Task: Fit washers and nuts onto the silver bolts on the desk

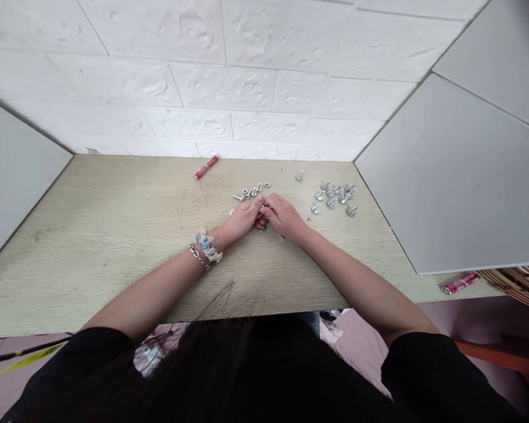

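My left hand (243, 217) and my right hand (283, 216) meet at the middle of the wooden desk (114, 235), fingertips pinched together around a small metal part that I cannot make out. Just beyond the fingers lies a small cluster of loose bolts and nuts (251, 191). To the right sits a second group of several assembled bolts (335, 197), with one lone bolt (298, 175) behind it. A bracelet and a scrunchie (207, 248) are on my left wrist.
A red tube (205, 167) lies near the back wall. Another red tube (459, 284) rests at the desk's right front corner beside a wicker basket (520, 285). Grey panels close the desk on the left (13, 176) and right (458, 182).
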`<state>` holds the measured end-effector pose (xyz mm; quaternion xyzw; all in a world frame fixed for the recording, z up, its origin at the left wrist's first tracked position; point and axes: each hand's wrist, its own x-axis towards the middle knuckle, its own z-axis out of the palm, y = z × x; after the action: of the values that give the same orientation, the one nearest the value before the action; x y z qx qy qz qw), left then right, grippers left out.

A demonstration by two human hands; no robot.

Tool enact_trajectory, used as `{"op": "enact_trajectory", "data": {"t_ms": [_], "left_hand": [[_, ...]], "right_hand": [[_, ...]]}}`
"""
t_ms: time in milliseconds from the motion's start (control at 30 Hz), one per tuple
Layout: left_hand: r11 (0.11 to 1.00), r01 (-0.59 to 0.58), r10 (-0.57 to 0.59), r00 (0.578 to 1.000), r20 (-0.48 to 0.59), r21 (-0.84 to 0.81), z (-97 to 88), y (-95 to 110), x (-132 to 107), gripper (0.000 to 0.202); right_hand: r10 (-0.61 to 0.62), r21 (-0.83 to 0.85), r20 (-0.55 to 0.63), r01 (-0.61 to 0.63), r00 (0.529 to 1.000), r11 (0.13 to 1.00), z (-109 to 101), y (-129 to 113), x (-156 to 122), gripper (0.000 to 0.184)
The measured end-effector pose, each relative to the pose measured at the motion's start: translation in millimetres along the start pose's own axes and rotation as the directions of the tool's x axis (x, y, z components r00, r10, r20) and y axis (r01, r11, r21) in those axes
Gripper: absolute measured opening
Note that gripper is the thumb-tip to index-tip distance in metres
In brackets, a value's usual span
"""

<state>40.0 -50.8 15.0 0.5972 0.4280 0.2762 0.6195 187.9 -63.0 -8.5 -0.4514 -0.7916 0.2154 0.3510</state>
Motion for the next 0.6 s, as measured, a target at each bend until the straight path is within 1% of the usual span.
{"op": "enact_trajectory", "data": {"t_ms": [100,200,433,600], "left_hand": [[1.000,-0.018,0.018,1.000,0.004,-0.020,-0.4,-1.4,0.5,0.050],[0.999,-0.016,0.017,1.000,0.015,-0.035,-1.0,-2.1,0.6,0.051],[0.999,0.006,-0.004,0.999,0.040,-0.047,-2.2,-0.2,0.4,0.053],[0.997,0.001,0.002,0.999,0.051,-0.077,-2.8,-3.0,2.0,0.053]], "right_hand": [[-0.002,0.032,-0.036,0.003,0.999,0.999,1.9,1.9,-0.8,0.037],[0.035,0.057,-0.052,-0.032,0.998,0.998,2.4,1.3,-1.8,0.036],[0.060,0.077,-0.025,-0.058,0.998,0.995,1.1,-1.4,-2.7,0.031],[0.070,0.074,-0.006,-0.069,0.998,0.995,0.2,-2.4,-2.2,0.025]]}}
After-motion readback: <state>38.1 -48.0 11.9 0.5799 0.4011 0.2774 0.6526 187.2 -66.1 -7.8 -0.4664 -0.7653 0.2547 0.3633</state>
